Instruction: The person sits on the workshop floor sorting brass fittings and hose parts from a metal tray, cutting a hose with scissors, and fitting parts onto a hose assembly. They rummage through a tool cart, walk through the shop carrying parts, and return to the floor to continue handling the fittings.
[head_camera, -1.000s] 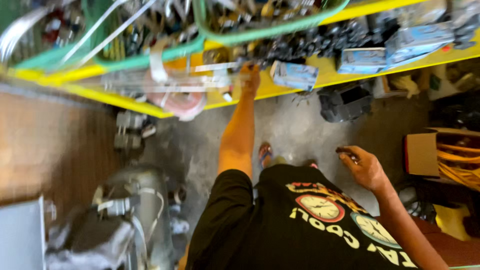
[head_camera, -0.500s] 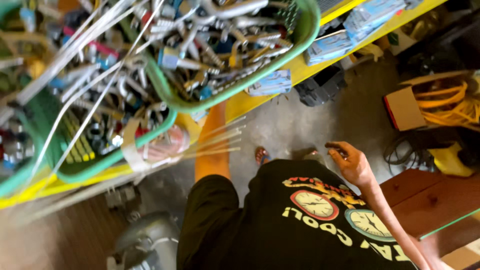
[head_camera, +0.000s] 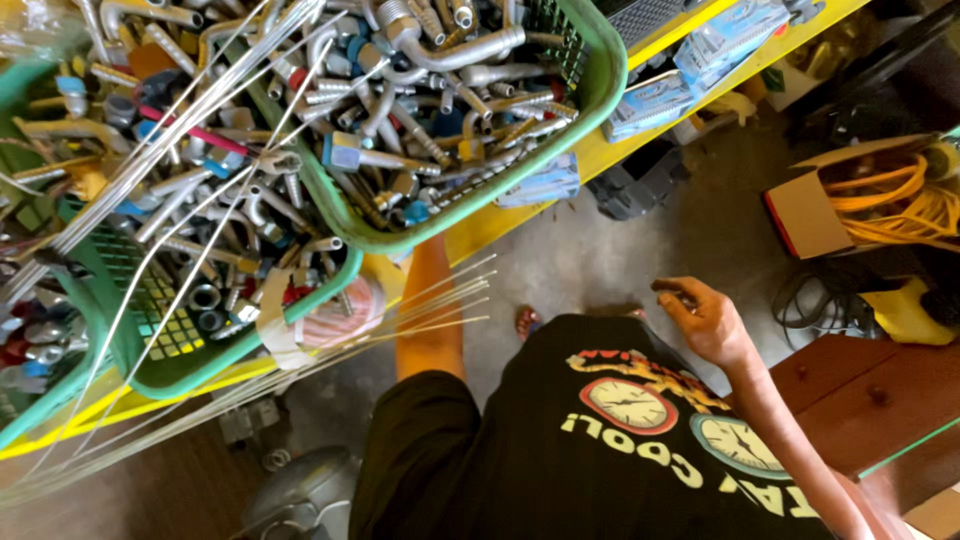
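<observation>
My left forearm (head_camera: 430, 310) reaches up under the yellow shelf (head_camera: 600, 160), and the hand is hidden behind a green basket (head_camera: 600, 90) heaped with metal hose fittings and bent pipe ends. My right hand (head_camera: 700, 315) hangs at my side above the grey floor. Its fingers are curled, with a small dark bit at the fingertips that I cannot identify. A bundle of thin metal rods (head_camera: 440, 300) sticks out from the shelf close to my left arm. Beside it sits a roll of pinkish tape (head_camera: 330, 315).
A second green basket (head_camera: 200, 370) of fittings sits left of the first. Blue packets (head_camera: 720, 40) lie further along the shelf. A cardboard box of yellow hose (head_camera: 880, 200) and a brown wooden drawer unit (head_camera: 860, 400) stand at right. A grey machine (head_camera: 300, 490) sits low left.
The view has swung closer to the baskets, which now fill the upper left. My left hand, seen earlier at the shelf edge, is now hidden behind the basket. My right hand stays curled at my side.
</observation>
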